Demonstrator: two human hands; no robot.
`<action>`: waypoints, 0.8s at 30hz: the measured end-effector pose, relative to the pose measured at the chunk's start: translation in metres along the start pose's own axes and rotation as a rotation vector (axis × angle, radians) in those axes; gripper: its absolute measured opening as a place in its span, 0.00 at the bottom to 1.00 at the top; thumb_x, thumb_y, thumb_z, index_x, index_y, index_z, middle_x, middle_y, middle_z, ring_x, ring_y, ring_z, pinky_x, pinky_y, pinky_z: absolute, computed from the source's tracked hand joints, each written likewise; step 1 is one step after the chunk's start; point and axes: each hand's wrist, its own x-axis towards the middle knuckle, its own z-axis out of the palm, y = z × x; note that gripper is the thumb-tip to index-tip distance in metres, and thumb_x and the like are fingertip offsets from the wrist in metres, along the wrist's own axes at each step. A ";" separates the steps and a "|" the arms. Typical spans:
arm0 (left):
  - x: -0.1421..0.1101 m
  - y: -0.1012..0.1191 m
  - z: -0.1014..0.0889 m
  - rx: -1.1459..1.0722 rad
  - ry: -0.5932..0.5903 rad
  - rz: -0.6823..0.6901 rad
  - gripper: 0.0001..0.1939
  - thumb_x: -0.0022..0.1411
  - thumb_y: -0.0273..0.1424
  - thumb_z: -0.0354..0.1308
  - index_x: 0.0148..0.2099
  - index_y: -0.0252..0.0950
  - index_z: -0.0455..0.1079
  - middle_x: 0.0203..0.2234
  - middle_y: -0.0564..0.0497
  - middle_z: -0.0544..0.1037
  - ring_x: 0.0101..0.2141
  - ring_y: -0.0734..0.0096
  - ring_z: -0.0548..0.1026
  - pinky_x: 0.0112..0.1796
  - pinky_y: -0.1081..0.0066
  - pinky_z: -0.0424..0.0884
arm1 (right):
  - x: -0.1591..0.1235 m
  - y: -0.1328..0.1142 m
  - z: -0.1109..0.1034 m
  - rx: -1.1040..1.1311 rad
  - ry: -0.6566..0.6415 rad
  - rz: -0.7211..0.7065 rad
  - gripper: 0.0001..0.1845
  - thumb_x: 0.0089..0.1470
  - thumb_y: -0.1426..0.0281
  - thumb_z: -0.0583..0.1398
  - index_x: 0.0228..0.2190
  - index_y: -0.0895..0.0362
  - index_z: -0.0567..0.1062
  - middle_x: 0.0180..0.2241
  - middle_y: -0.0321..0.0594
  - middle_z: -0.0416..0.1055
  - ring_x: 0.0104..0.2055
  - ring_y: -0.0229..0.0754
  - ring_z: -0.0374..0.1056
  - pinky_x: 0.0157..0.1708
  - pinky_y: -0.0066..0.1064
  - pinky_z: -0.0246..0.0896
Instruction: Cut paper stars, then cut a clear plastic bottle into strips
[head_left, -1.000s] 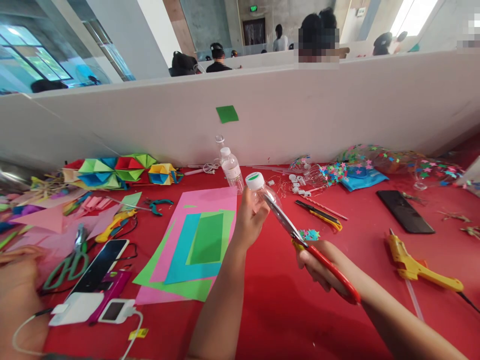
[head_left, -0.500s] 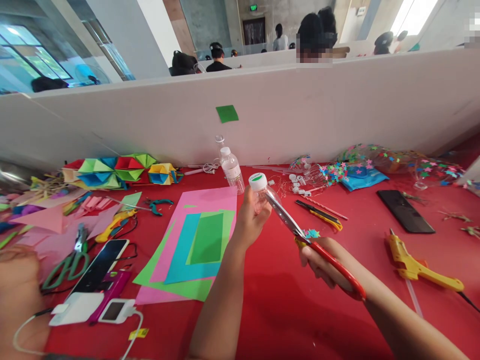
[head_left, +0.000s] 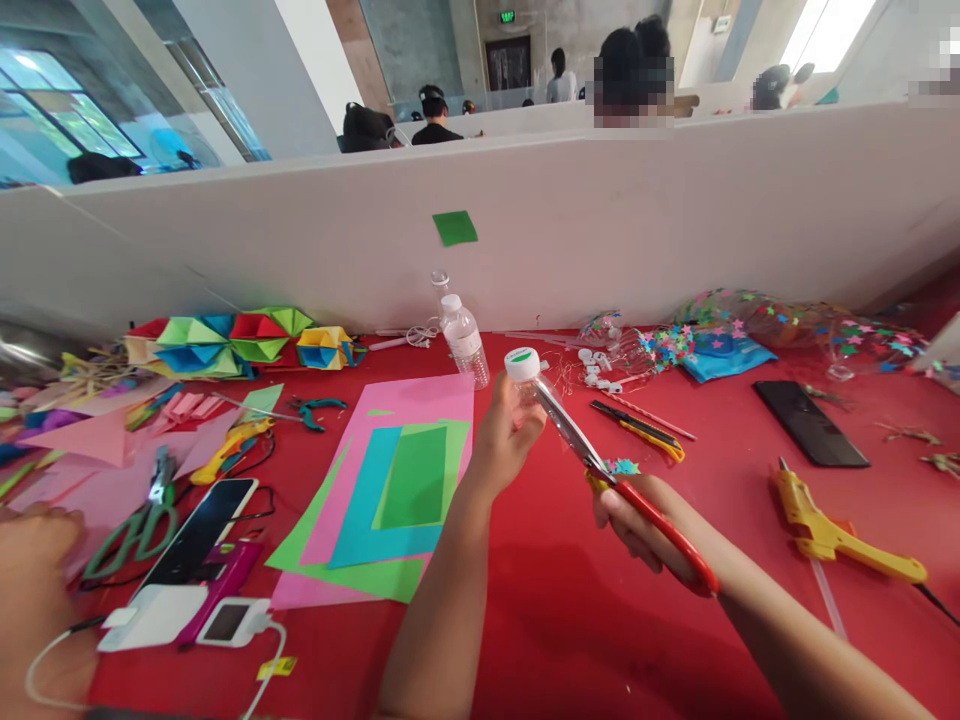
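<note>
My left hand [head_left: 501,440] is wrapped round a clear plastic piece of a bottle [head_left: 527,392] topped by a white cap [head_left: 522,364] with a green mark. In my right hand [head_left: 637,520] is a pair of red-handled scissors [head_left: 660,530], their blades pointing up and left against the bottle piece. Exactly where the blades meet the plastic is partly hidden by my left fingers. Under the scissors lie small star sequins [head_left: 622,467]. Left of my left forearm are layered sheets of pink, green and blue paper [head_left: 352,530].
A capped bottle [head_left: 465,345] stands near the white partition [head_left: 300,230]. To the right lie a box cutter [head_left: 641,432], a black phone [head_left: 811,422] and a yellow glue gun [head_left: 840,540]. At left are green-handled scissors [head_left: 142,530], another phone [head_left: 206,525] and another person's hand [head_left: 37,545].
The bottle piece and the scissors have shifted slightly, the cap a little to the right and the scissor handles a little left. The other person's hand at far left has moved slightly.
</note>
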 end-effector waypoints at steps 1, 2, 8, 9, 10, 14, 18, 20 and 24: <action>0.000 0.001 0.002 -0.017 -0.008 -0.006 0.17 0.65 0.39 0.55 0.51 0.40 0.56 0.46 0.44 0.72 0.46 0.63 0.73 0.50 0.57 0.70 | 0.000 0.000 0.000 0.005 0.007 0.000 0.32 0.48 0.39 0.53 0.23 0.56 0.66 0.13 0.27 0.54 0.12 0.30 0.52 0.12 0.23 0.49; 0.000 0.002 0.004 -0.037 -0.009 -0.006 0.17 0.65 0.39 0.55 0.51 0.40 0.56 0.46 0.45 0.72 0.46 0.63 0.73 0.50 0.57 0.70 | 0.000 0.001 0.000 0.008 0.008 0.004 0.32 0.48 0.38 0.53 0.23 0.56 0.66 0.13 0.27 0.54 0.12 0.30 0.52 0.12 0.23 0.49; 0.001 0.007 0.014 -0.106 0.030 -0.001 0.15 0.65 0.37 0.55 0.50 0.40 0.57 0.42 0.47 0.73 0.42 0.64 0.75 0.48 0.58 0.71 | 0.000 0.002 -0.001 -0.016 0.008 0.011 0.31 0.48 0.38 0.54 0.22 0.55 0.63 0.13 0.27 0.54 0.11 0.30 0.51 0.11 0.22 0.44; 0.001 0.007 0.014 -0.110 0.033 -0.003 0.15 0.65 0.36 0.55 0.51 0.40 0.57 0.41 0.47 0.73 0.42 0.64 0.75 0.47 0.59 0.71 | 0.000 0.002 -0.001 -0.026 0.018 0.001 0.31 0.49 0.39 0.54 0.22 0.55 0.63 0.13 0.27 0.54 0.12 0.30 0.51 0.11 0.22 0.44; 0.001 0.007 0.014 -0.113 0.035 -0.003 0.16 0.64 0.36 0.55 0.51 0.40 0.57 0.41 0.47 0.73 0.42 0.64 0.75 0.47 0.59 0.71 | 0.000 0.002 0.000 -0.037 0.028 -0.010 0.30 0.49 0.39 0.55 0.21 0.55 0.62 0.13 0.28 0.54 0.12 0.30 0.52 0.11 0.22 0.44; 0.001 0.008 0.013 -0.124 0.043 0.001 0.16 0.63 0.36 0.56 0.51 0.41 0.58 0.39 0.48 0.74 0.41 0.65 0.75 0.46 0.60 0.71 | 0.000 0.002 0.000 -0.050 0.046 -0.032 0.30 0.50 0.41 0.55 0.21 0.54 0.62 0.14 0.28 0.54 0.13 0.30 0.52 0.11 0.22 0.45; 0.001 0.007 0.015 -0.137 0.048 -0.002 0.15 0.63 0.35 0.57 0.50 0.40 0.59 0.40 0.48 0.74 0.41 0.65 0.75 0.46 0.61 0.70 | 0.001 0.003 -0.001 -0.030 0.011 0.004 0.30 0.50 0.40 0.56 0.22 0.54 0.62 0.13 0.26 0.52 0.11 0.29 0.50 0.11 0.22 0.44; 0.002 0.005 0.015 -0.166 0.051 -0.024 0.16 0.63 0.36 0.57 0.50 0.40 0.59 0.41 0.48 0.74 0.42 0.65 0.75 0.47 0.60 0.70 | 0.001 0.003 -0.002 -0.007 -0.020 0.006 0.31 0.50 0.39 0.54 0.24 0.55 0.64 0.12 0.25 0.53 0.11 0.31 0.51 0.11 0.23 0.46; 0.004 0.003 0.009 -0.300 0.163 -0.112 0.17 0.60 0.37 0.60 0.48 0.39 0.61 0.39 0.49 0.74 0.41 0.65 0.76 0.47 0.58 0.70 | -0.002 0.003 -0.005 0.021 -0.095 -0.046 0.31 0.54 0.40 0.51 0.27 0.56 0.68 0.11 0.26 0.55 0.12 0.32 0.55 0.15 0.24 0.52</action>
